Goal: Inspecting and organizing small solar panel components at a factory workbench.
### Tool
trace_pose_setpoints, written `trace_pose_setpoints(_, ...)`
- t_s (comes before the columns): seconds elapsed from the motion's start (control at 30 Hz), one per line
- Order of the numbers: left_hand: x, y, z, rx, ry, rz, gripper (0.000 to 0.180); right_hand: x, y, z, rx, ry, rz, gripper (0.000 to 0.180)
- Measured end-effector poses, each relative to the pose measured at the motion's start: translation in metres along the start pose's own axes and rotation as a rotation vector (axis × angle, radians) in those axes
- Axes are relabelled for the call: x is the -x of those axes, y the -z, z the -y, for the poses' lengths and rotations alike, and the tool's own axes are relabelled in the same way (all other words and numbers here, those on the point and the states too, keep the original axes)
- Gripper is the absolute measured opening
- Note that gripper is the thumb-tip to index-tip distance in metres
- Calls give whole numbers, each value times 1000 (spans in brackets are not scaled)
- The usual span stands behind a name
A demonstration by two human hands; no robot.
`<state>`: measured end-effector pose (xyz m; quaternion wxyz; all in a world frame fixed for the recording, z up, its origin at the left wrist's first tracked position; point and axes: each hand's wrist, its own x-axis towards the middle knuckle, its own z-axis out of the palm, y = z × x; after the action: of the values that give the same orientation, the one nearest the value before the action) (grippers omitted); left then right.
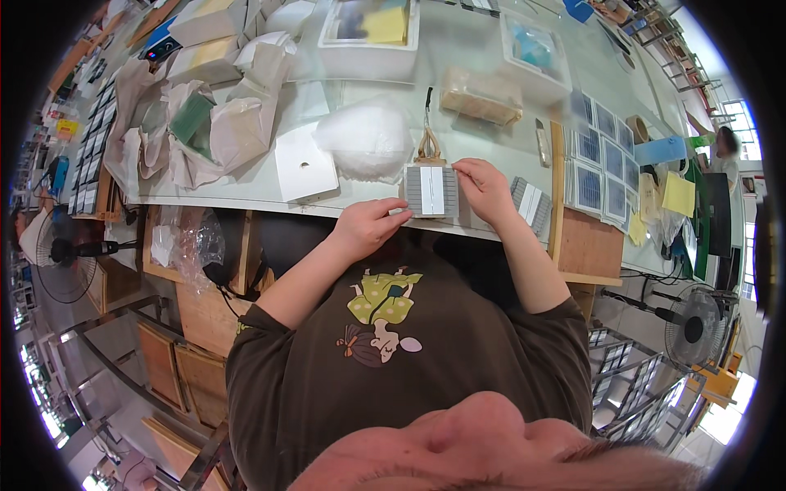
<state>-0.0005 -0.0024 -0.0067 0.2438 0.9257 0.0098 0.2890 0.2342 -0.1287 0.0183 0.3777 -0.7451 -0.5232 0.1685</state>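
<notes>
In front of me at the table's near edge is a small square grey ribbed panel (414,190) with a white strip down its middle. My left hand (370,225) has its fingertips pressed together at the panel's lower left corner. At the upper right corner, my right hand (485,188) pinches the edge between thumb and fingers. Just beyond the panel stands a tan clamp-like tool (428,149) with a dark cord. A similar grey ribbed panel (530,203) lies to the right of my right hand.
Left of the panel are a white square sheet (305,168) and a bundle of white foam wrap (366,135). Crumpled paper surrounds a green block (193,121). Beyond are a wrapped tan block (481,96) and white foam boxes (368,62). A cutter knife (542,142) lies near dark square panels (589,146).
</notes>
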Motion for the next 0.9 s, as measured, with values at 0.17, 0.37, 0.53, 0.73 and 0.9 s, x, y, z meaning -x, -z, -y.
trace_pose_setpoints(0.17,1,0,-2,-25,-14,-27,27,-1,-1,-1,39,67,-37,18)
trace_pose_setpoints(0.37,3,39,2,-78,139,-15,21,5,10,-8,85,62,-113,17)
trace_pose_setpoints(0.53,10,114,33,-387,683,223,41,9,15,-18,23,-1,-148,16)
trace_pose_setpoints(0.73,14,138,59,-180,622,266,32,11,15,-20,9,-32,-145,15)
trace_pose_setpoints(0.9,29,140,68,287,937,-105,21,14,17,-21,-14,-44,-152,15)
